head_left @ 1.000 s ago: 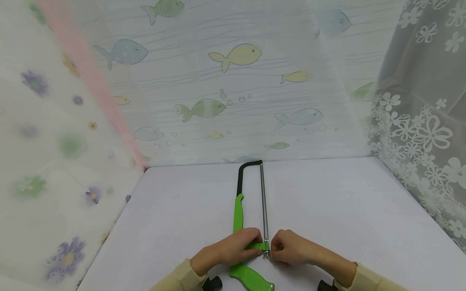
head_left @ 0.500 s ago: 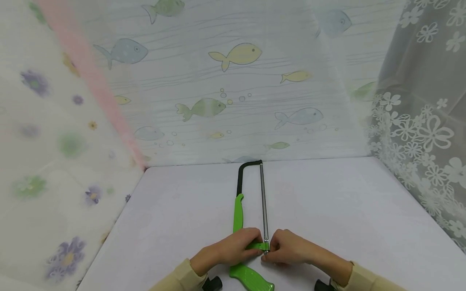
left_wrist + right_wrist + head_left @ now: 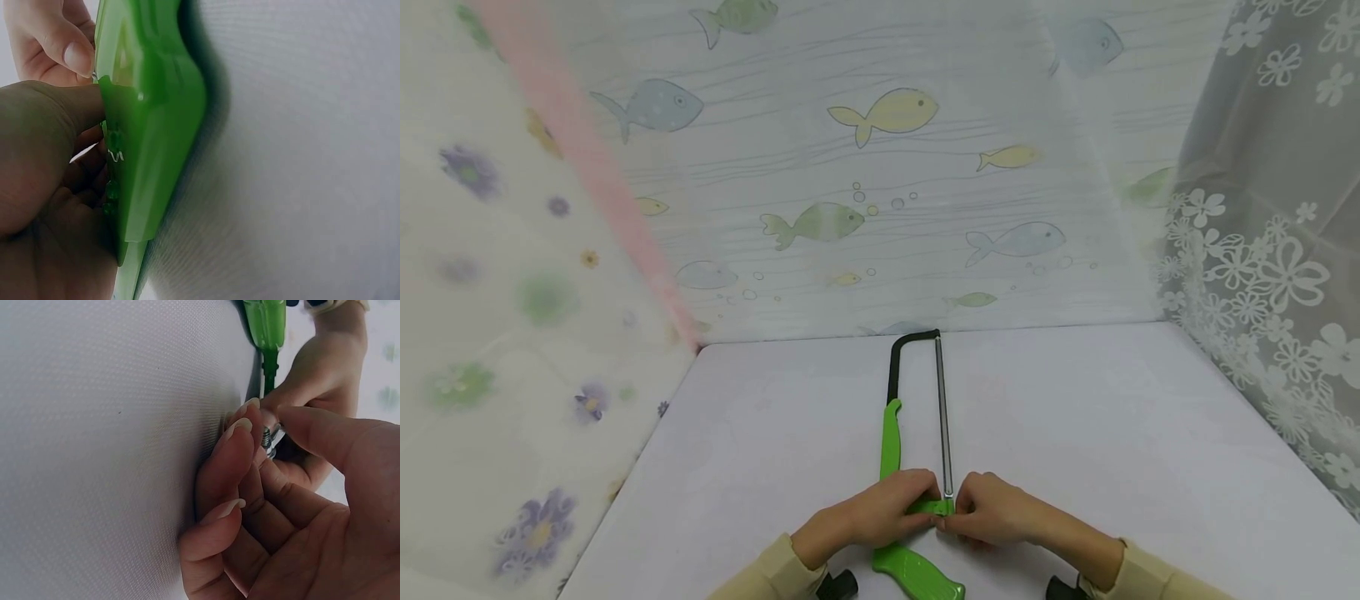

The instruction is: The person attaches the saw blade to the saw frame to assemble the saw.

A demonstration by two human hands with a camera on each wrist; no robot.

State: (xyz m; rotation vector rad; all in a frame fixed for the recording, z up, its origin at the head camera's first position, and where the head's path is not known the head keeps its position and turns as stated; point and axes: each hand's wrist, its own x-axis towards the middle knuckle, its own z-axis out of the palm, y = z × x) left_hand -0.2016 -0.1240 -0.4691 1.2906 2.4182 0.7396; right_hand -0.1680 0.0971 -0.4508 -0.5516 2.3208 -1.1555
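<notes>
A hacksaw (image 3: 891, 433) with a green handle (image 3: 917, 575), black frame and thin steel blade (image 3: 943, 425) lies flat on the white table (image 3: 1075, 433), pointing away from me. My left hand (image 3: 880, 512) grips the green handle (image 3: 150, 125) where the blade joins it. My right hand (image 3: 992, 510) pinches a small metal screw (image 3: 270, 436) at the blade's near end, thumb and fingers curled round it. The two hands touch at that joint.
Fish-patterned cloth (image 3: 880, 167) closes the back of the table. A flowered cloth (image 3: 512, 333) hangs on the left and white lace (image 3: 1270, 275) on the right. Both sleeves are pale yellow, with dark wrist cameras (image 3: 838, 585) at the bottom edge.
My right hand has crept slightly left, closer against the blade's end and my left hand. The saw and left hand have stayed put.
</notes>
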